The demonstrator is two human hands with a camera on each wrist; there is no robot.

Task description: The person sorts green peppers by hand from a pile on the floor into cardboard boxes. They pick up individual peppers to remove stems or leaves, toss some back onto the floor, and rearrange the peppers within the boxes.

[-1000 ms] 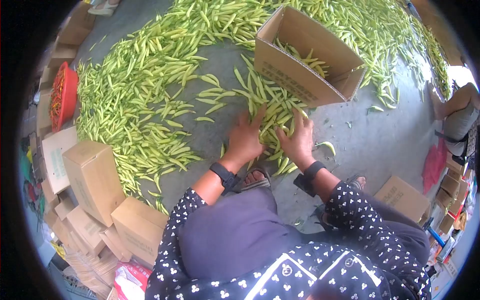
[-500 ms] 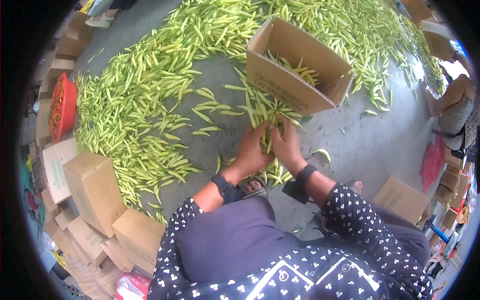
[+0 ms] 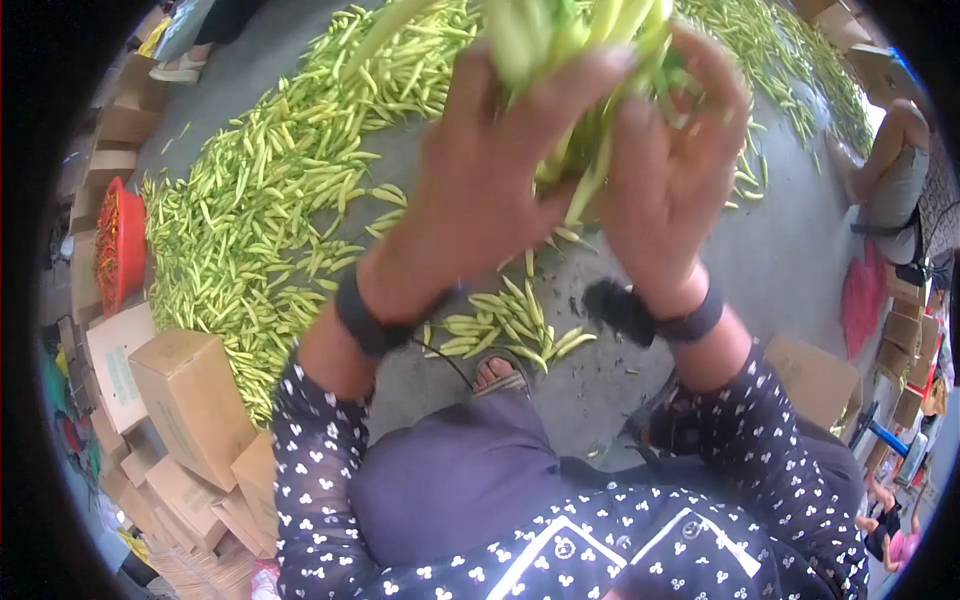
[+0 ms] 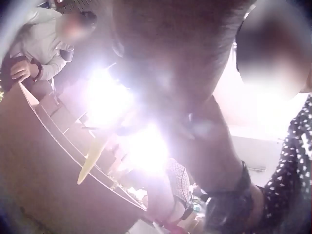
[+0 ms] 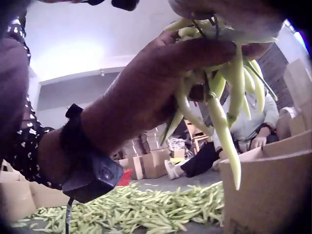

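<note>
Both hands' grip clamped on green peppers [image 3: 590, 110] beside an open cardboard box [image 5: 268, 190], red basin [image 3: 122, 245] of red peppers [image 3: 106, 245] beyond.

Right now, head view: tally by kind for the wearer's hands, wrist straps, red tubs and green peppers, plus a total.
Hands: 2 (left hand, right hand)
Wrist straps: 2 (left strap, right strap)
Red tub: 1
Green peppers: too many, overlapping; no count
Total, peppers excluded: 5
</note>
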